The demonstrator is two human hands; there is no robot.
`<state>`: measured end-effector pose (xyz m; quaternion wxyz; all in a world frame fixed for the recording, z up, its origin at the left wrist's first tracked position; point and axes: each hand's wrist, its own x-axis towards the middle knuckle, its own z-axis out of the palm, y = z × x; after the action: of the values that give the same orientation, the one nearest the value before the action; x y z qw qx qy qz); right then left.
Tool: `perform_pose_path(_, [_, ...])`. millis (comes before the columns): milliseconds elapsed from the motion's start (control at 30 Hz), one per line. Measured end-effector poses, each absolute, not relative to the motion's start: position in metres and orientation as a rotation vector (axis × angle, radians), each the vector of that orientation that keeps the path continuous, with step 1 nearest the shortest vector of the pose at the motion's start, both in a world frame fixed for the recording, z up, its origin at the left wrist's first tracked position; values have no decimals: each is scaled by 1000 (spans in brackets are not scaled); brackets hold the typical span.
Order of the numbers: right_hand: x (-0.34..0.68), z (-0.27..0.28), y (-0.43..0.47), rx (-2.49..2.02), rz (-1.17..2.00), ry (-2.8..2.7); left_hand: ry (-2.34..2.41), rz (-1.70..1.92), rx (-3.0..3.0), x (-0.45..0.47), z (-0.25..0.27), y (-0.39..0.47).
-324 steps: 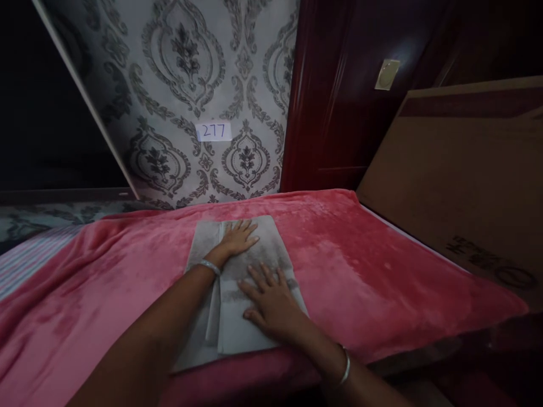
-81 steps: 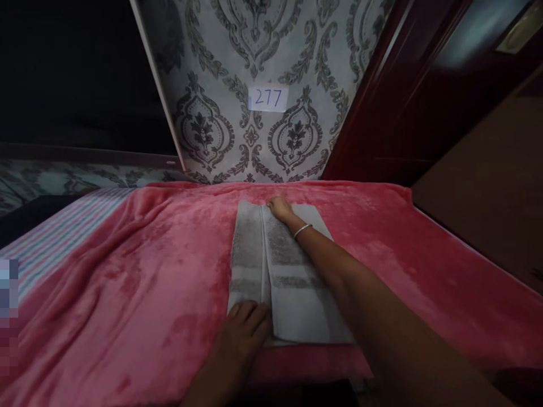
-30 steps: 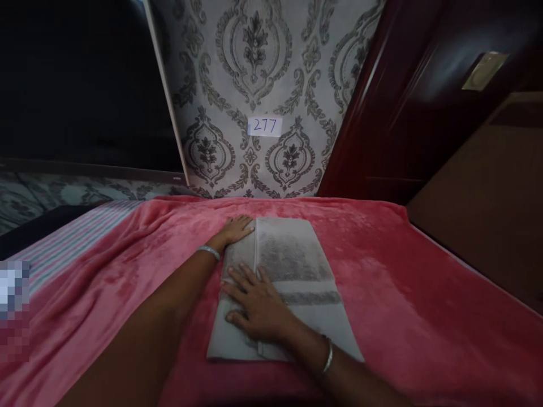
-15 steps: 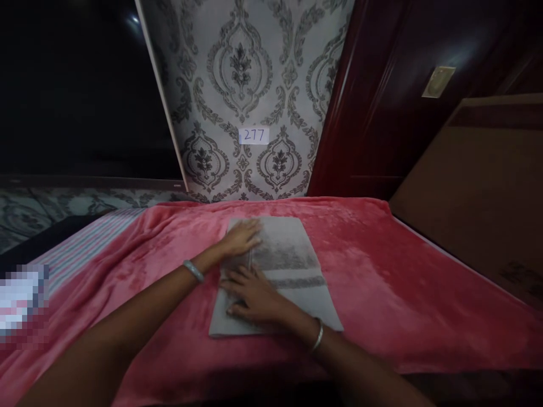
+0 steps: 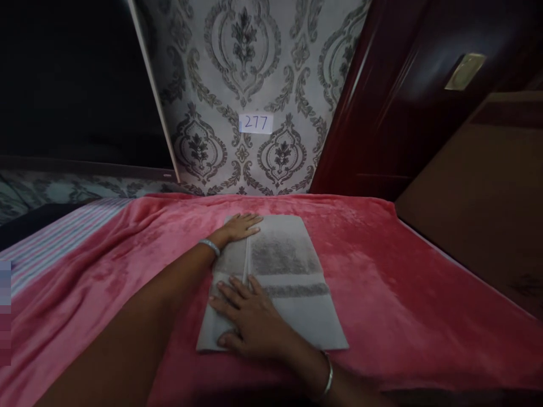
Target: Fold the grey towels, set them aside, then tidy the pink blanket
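A flat, folded light-grey piece (image 5: 297,316) with a dark speckled patch and a narrow dark band lies on the pink blanket (image 5: 373,294). Whether it is cloth or paper I cannot tell. My left hand (image 5: 241,227) rests flat on its far left corner, fingers stretched out to the right. On the near left part my right hand (image 5: 254,319) is pressed down, fingers spread. A raised lengthwise crease runs between the two hands. Neither hand grips anything.
A dark screen (image 5: 76,85) stands at the back left. Patterned wallpaper bears a paper label (image 5: 255,123) reading 277. On the right are a dark red door-like panel (image 5: 382,113) and a brown cardboard box (image 5: 479,203). A striped cloth (image 5: 72,237) shows on the left.
My right hand has slid toward me along the grey piece, away from my left hand. The left hand lies slightly nearer the far edge. The whole view has shifted a little.
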<state>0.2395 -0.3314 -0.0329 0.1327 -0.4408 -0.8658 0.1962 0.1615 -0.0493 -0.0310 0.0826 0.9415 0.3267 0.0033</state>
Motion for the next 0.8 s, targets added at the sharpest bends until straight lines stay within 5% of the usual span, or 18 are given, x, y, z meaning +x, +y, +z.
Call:
perform_pose_path(400, [240,-39,-327,-1312,515,-2539,1261,140,2735,163,-24,-26])
perform_pose_path(667, [239,-54,-326,-1311,382,-2566,628,128,2869,89,-33,-100])
perform_pose_path(800, [239,-56,-326,-1319,375,-2562,672,110,2862,68,-50,-115])
